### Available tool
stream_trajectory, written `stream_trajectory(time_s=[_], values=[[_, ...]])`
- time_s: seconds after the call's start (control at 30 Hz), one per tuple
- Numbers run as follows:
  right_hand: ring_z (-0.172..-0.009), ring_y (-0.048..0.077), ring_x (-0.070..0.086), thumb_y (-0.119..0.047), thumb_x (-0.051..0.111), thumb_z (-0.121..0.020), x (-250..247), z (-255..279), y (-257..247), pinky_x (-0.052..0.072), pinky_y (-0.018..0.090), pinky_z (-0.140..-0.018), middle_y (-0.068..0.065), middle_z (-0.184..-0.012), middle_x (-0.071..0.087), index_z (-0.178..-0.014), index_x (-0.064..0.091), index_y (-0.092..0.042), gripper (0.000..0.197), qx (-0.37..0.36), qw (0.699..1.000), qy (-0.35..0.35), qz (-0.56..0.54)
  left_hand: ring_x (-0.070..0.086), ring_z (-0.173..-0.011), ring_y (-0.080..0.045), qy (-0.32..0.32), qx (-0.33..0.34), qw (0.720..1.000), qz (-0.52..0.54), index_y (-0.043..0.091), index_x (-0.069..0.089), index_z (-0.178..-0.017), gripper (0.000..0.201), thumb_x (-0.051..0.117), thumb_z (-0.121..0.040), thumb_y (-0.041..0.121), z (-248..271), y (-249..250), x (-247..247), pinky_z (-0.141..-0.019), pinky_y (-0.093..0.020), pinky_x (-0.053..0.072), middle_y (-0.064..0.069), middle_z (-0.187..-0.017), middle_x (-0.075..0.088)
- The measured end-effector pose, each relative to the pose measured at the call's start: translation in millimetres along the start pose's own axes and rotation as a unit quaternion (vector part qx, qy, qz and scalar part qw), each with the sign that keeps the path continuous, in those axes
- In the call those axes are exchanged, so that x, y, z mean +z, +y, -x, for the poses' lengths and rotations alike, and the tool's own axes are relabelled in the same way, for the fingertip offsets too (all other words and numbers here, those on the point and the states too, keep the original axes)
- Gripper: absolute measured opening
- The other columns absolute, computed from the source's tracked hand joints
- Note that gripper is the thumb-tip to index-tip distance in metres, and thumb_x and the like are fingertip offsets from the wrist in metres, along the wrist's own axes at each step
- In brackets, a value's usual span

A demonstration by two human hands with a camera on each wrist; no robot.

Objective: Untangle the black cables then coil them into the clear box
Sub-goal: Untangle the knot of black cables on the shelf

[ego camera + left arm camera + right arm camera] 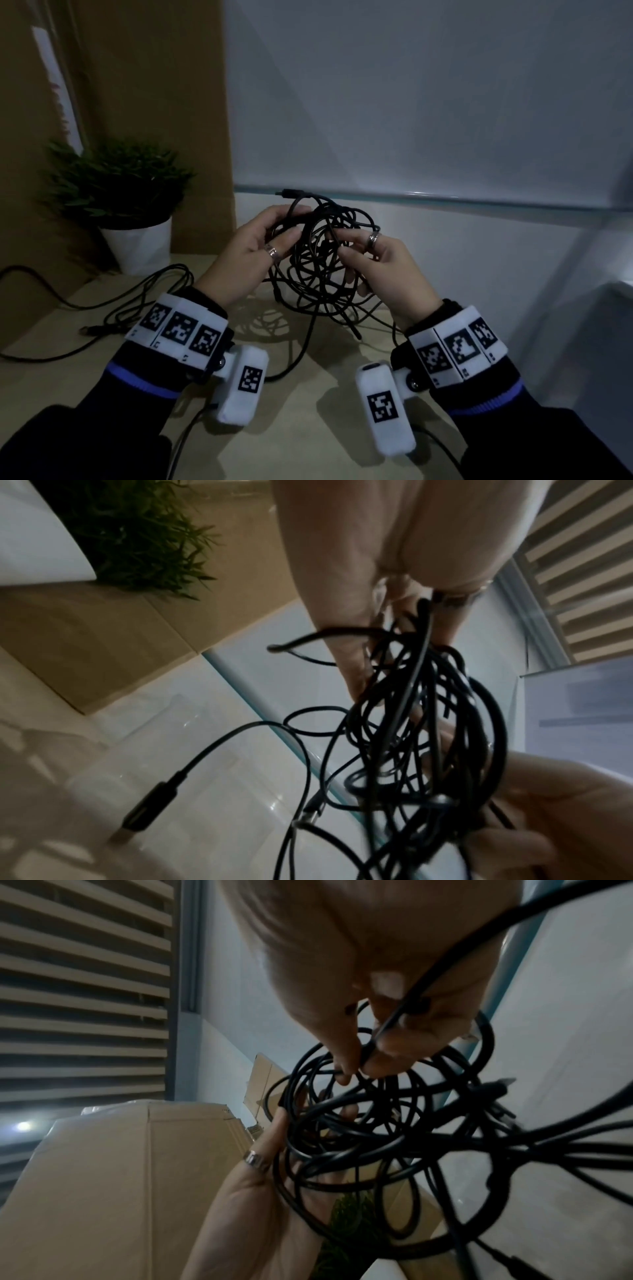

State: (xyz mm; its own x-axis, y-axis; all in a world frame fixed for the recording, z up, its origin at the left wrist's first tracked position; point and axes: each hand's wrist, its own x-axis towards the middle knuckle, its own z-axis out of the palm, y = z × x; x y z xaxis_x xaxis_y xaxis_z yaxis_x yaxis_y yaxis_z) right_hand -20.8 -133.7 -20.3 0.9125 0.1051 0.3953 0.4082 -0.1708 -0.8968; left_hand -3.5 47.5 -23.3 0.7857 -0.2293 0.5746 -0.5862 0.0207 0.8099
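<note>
A tangled bundle of black cables [318, 274] hangs between both hands above the wooden table [308, 428]. My left hand [287, 224] grips its upper left side, fingers curled round several strands. My right hand [342, 244] pinches one strand at the right between thumb and forefinger. The right wrist view shows that pinch [363, 1064] close up, with the left hand [274, 1191] cupping the cable loops [359, 1137] below. One plug [284, 193] sticks out at the top, and loose ends [352, 329] trail onto the table. I cannot make out a clear box with certainty.
A potted plant in a white pot [137, 246] stands at the back left before a cardboard box [154, 85]. More black cable [120, 301] lies on the table left of my left wrist. A glass edge [445, 200] runs along the white wall behind the bundle.
</note>
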Motion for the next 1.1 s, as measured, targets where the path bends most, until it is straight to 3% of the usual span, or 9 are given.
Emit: stream_trajectory(time_s=[0.17, 0.33, 0.4, 0.5, 0.67, 0.77, 0.9, 1.0, 1.1], values=[[-0.038, 0.001, 0.043, -0.007, 0.056, -0.091, -2.8, -3.0, 4.7, 0.031, 0.007, -0.039, -0.005, -0.067, 0.051, -0.104, 0.066, -0.010, 0.016, 0.003, 0.999, 0.028, 0.027, 0.061, -0.082, -0.003, 0.121, -0.002, 0.992, -0.046, 0.021, 0.058, -0.087, 0.012, 0.050, -0.093, 0.014, -2.8, 0.2, -3.3, -0.066, -0.017, 0.052, 0.004, -0.096, 0.059], [-0.047, 0.009, 0.046, -0.016, 0.063, -0.088, -3.5, -6.3, 11.3, 0.036, 0.013, -0.046, -0.009, -0.067, 0.056, -0.077, 0.062, -0.027, 0.015, -0.026, 0.991, 0.032, 0.130, 0.054, -0.078, -0.007, 0.230, 0.074, 0.959, -0.149, 0.024, 0.067, -0.086, 0.010, 0.059, -0.090, 0.020, -4.9, 3.4, -17.6, -0.073, -0.021, 0.045, 0.011, -0.084, 0.056], [-0.047, 0.008, 0.046, -0.019, 0.065, -0.086, -5.4, -5.9, 9.7, 0.039, 0.017, -0.048, -0.007, -0.064, 0.056, -0.070, 0.060, -0.025, 0.018, -0.025, 0.990, 0.011, 0.139, 0.051, -0.065, -0.009, 0.228, 0.074, 0.964, -0.116, 0.028, 0.067, -0.085, 0.016, 0.056, -0.092, 0.019, -3.8, 5.4, -19.5, -0.063, -0.028, 0.045, 0.012, -0.065, 0.056], [-0.053, 0.005, 0.048, -0.021, 0.068, -0.083, -6.4, -4.6, 5.7, 0.044, 0.024, -0.057, -0.006, -0.067, 0.058, -0.073, 0.059, -0.019, 0.014, -0.043, 0.988, -0.010, 0.148, 0.036, -0.048, -0.008, 0.192, 0.055, 0.977, -0.068, 0.024, 0.066, -0.087, 0.017, 0.051, -0.094, 0.019, -2.8, 9.6, -14.3, -0.049, -0.022, 0.033, 0.013, -0.048, 0.043], [-0.084, 0.002, 0.050, -0.027, 0.070, -0.081, 2.1, -0.3, 0.6, 0.042, 0.009, -0.076, -0.009, -0.108, 0.041, -0.115, 0.046, -0.036, 0.043, -0.126, 0.974, -0.005, 0.188, 0.036, -0.043, 0.001, 0.126, 0.025, 0.990, -0.050, 0.021, 0.066, -0.088, 0.015, 0.052, -0.091, 0.023, 0.3, 16.6, -1.3, -0.047, -0.014, 0.028, 0.019, -0.046, 0.049], [-0.108, 0.008, 0.049, -0.035, 0.065, -0.084, 9.0, -0.1, 2.1, 0.044, 0.021, -0.087, -0.007, -0.121, 0.046, -0.128, 0.040, -0.040, 0.050, -0.103, 0.966, -0.098, 0.214, 0.024, -0.038, -0.004, 0.084, -0.001, 0.996, -0.003, 0.028, 0.071, -0.088, 0.018, 0.055, -0.083, 0.035, 3.7, 17.6, 1.0, -0.039, -0.019, 0.017, 0.014, -0.044, 0.038], [-0.093, 0.011, 0.061, -0.033, 0.069, -0.082, 5.5, -6.8, 12.4, 0.048, 0.030, -0.087, 0.002, -0.097, 0.068, -0.096, 0.061, -0.027, 0.017, -0.073, 0.947, -0.170, 0.261, 0.048, -0.042, 0.009, 0.143, 0.046, 0.986, -0.069, 0.005, 0.067, -0.095, 0.014, 0.055, -0.090, 0.012, 1.4, 24.1, -1.5, -0.046, 0.000, 0.032, 0.020, -0.046, 0.055], [-0.080, 0.023, 0.060, -0.035, 0.068, -0.081, -2.2, -8.8, 19.7, 0.048, 0.039, -0.079, 0.011, -0.083, 0.066, -0.077, 0.058, -0.029, 0.013, -0.037, 0.938, -0.184, 0.290, 0.061, -0.070, 0.011, 0.202, 0.074, 0.968, -0.132, 0.016, 0.068, -0.088, 0.007, 0.063, -0.086, 0.011, -1.0, 23.2, -19.9, -0.067, -0.004, 0.043, 0.026, -0.066, 0.067], [-0.067, 0.019, 0.052, -0.037, 0.067, -0.082, -9.4, -10.7, 24.4, 0.046, 0.037, -0.069, 0.008, -0.070, 0.057, -0.071, 0.055, -0.031, 0.017, -0.013, 0.939, -0.178, 0.293, 0.059, -0.070, 0.013, 0.265, 0.080, 0.945, -0.175, 0.016, 0.068, -0.092, 0.009, 0.068, -0.083, 0.014, -1.5, 20.5, -39.3, -0.068, -0.005, 0.043, 0.021, -0.071, 0.065]])
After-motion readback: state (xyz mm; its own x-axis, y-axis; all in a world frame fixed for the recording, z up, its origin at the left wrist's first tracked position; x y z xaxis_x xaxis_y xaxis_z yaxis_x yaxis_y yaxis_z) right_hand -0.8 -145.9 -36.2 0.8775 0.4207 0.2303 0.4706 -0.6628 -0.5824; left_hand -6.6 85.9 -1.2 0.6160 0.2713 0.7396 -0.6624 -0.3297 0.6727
